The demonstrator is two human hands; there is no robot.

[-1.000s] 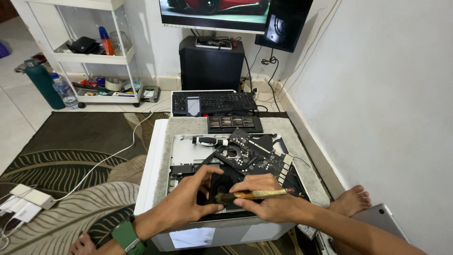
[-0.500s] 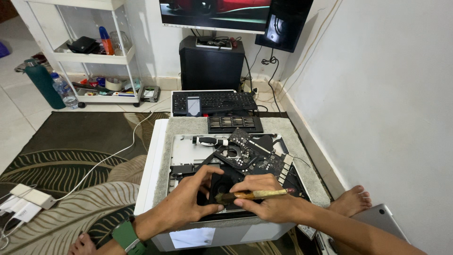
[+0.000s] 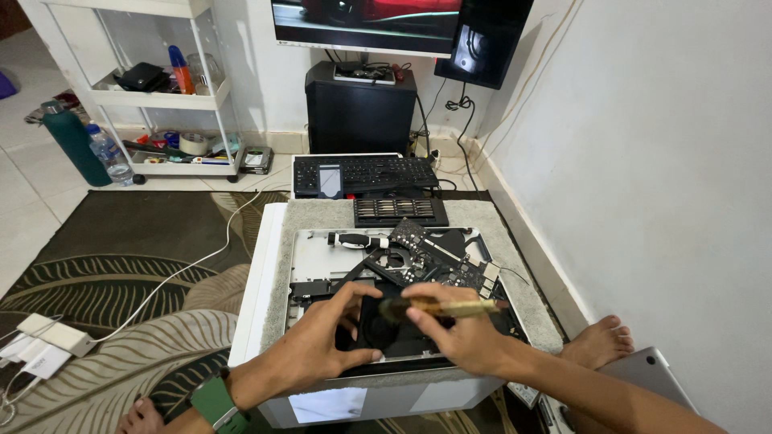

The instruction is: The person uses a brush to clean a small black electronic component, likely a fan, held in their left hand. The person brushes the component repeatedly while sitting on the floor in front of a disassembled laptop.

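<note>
Two hands over opened laptop [image 3: 322, 257] at table's near edge | right hand [image 3: 458, 337] grips brush [image 3: 446, 308], long axis left-right, bristles toward left hand [image 3: 326, 345] | left fingers curled on fan [image 3: 378, 329]

Your right hand [image 3: 458, 333] holds a brush [image 3: 446, 308] with a tan wooden handle and dark bristles. Under it, the opened laptop [image 3: 314, 261] shows a silver shell, a black circuit board [image 3: 430, 257] and a black fan [image 3: 378, 331]. The mat [image 3: 322, 215] over the white table [image 3: 257, 281] is speckled grey. Your left wrist wears a green watch strap [image 3: 213, 402]. The rug [image 3: 121, 273] is dark brown with cream leaves.
</note>
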